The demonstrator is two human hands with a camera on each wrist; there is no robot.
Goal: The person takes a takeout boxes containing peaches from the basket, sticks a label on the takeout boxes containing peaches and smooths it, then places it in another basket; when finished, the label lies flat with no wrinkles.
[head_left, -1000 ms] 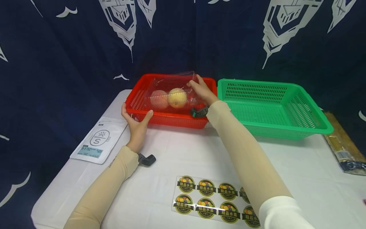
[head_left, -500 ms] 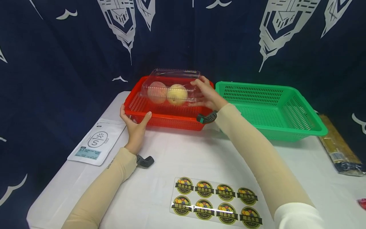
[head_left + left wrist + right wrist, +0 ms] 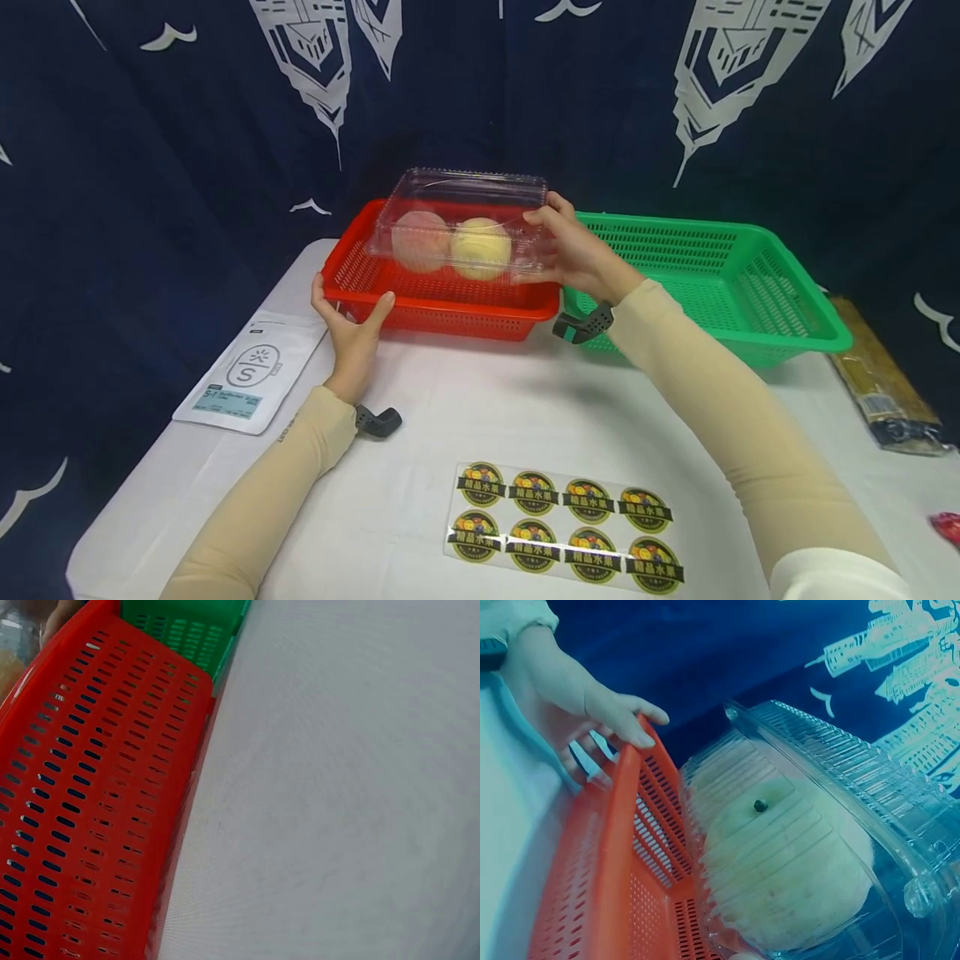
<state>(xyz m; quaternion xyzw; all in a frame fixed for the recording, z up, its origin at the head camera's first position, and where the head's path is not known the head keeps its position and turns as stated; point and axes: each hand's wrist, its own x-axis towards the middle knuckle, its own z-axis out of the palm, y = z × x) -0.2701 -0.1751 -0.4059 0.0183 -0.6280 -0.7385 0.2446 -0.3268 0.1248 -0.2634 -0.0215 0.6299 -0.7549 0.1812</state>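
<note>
A clear plastic clamshell box (image 3: 480, 185) holds a pinkish round fruit (image 3: 420, 242) and a pale yellow one (image 3: 482, 250). By its right end my right hand (image 3: 581, 250) grips it, tilted, over the red basket (image 3: 442, 315). In the right wrist view the yellow fruit (image 3: 787, 862) shows its dark stem pit through the ribbed plastic. My left hand (image 3: 352, 337) holds the basket's front left corner, thumb and fingers spread along the rim. The left wrist view catches the basket's slotted side (image 3: 97, 795), but that hand is outside it.
A green basket (image 3: 712, 333) stands right of the red one. Nearer lies a sheet of round fruit stickers (image 3: 562, 529). At left is a white pouch (image 3: 258, 367); at right, a brown package (image 3: 888, 375) and a small red thing (image 3: 948, 527). A dark curtain (image 3: 570, 100) hangs behind.
My right hand has lifted the clamshell box up out of the red basket and shifted it slightly right. My left hand has stayed on the basket's corner.
</note>
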